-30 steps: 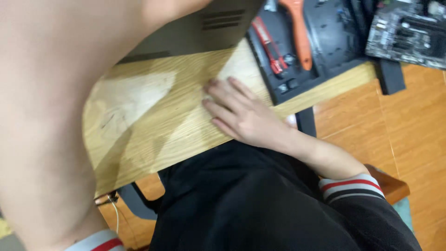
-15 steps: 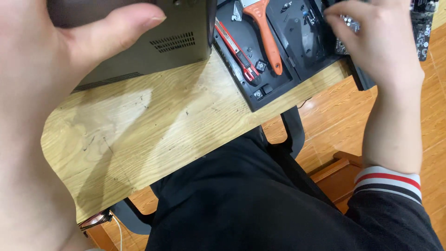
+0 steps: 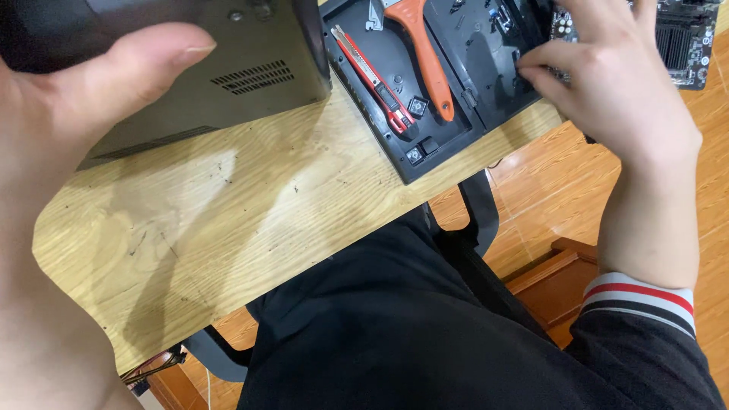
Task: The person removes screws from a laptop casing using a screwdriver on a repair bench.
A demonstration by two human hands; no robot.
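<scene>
Left hand (image 3: 68,190) close to camera, fingers spread wide, thumb resting on side of grey metal box (image 3: 220,68) at far left part of wooden table (image 3: 250,205). Right hand (image 3: 615,83) at far right edge of table, fingers bent narrow over black tray (image 3: 448,83), fingertips touching it near circuit board (image 3: 687,34); whether it holds something, cannot tell. In tray: red cutter knife (image 3: 373,80), orange-handled brush (image 3: 424,53) beside it.

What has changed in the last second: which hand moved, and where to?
The right hand left the wooden table and moved up-right to the black tray, fingertips near the circuit board. The left hand stays close to the camera by the grey case. Cutter and brush unchanged.
</scene>
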